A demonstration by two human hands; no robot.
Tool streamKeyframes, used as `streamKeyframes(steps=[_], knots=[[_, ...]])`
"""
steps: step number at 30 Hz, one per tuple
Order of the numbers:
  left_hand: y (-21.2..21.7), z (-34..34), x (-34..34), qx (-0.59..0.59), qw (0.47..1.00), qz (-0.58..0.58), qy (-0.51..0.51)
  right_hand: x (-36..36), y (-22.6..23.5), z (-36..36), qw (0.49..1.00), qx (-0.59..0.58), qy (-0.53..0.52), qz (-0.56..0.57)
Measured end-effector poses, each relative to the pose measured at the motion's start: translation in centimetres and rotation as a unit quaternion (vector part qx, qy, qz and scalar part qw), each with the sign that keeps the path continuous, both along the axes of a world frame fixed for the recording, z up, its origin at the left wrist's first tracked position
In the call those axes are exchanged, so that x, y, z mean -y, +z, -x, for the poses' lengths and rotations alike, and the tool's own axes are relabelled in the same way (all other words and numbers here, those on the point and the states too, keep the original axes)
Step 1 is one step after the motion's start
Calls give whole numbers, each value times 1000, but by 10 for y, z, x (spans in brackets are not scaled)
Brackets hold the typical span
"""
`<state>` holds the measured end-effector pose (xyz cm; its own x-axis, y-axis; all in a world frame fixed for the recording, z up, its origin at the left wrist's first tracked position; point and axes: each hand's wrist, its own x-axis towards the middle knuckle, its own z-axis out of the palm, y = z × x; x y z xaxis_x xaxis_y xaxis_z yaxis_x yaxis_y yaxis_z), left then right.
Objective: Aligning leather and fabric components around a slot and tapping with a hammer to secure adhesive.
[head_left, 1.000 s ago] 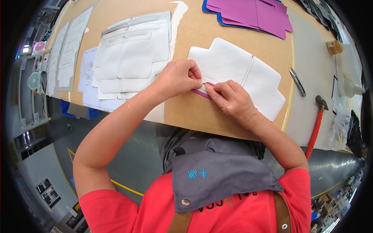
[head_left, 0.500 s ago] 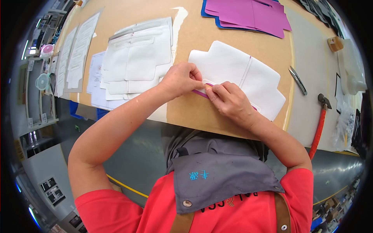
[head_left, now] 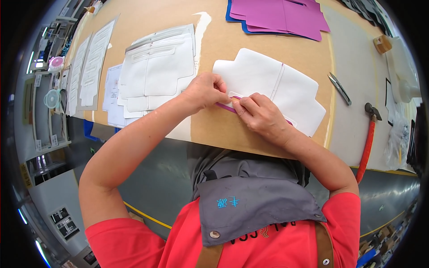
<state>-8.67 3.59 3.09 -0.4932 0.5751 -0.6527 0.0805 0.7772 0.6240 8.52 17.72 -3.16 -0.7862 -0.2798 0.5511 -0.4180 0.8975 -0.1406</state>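
Note:
A white notched panel lies at a slant on the table in front of me, a thin crease line running across it. Along its near edge shows a purple strip, partly covered by my fingers. My left hand is closed in a pinch at the left end of this edge, thumb and forefinger on the purple strip. Right beside it, my right hand has its fingertips pressed together on the same strip; its palm hides the middle of the edge.
Left of the panel sits a stack of white panels on printed sheets. Purple panels over blue ones lie at the far side. To the right are snips, a red-handled hammer and a clear plastic bag.
The view has shifted slightly, so the table things sit a little differently in it. Both hands keep their pinch on the purple strip, the right fingertips slightly nearer the left ones.

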Motion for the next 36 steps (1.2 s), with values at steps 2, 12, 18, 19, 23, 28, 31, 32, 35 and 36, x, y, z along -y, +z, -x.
streamKeyframes(steps=[2,12,18,19,23,28,31,32,35,36], knots=[[-1,1,1,4,1000,0,2,0,0,0,1000,-1,1,1],[-8,7,7,21,999,-30,6,0,1,0,1000,3,4,-3],[2,1,4,33,999,-25,7,0,1,0,1000,-2,4,-5],[0,0,5,10,1000,-25,-1,0,1,0,1000,-5,6,-4],[-4,-1,6,-10,1000,-23,1,-1,2,0,1000,3,-2,-1],[-5,-4,8,-21,999,-39,-3,-5,8,-13,980,126,-56,143],[-4,-4,10,-28,999,-33,-4,-6,14,-17,972,139,-43,182],[-3,-5,9,-27,999,-37,-4,-8,15,-19,973,139,-44,178],[-4,-18,15,-100,991,-85,-33,-9,14,-20,986,104,-23,130],[-9,-24,18,-214,961,-163,-65,-9,14,-20,992,83,-22,87]])
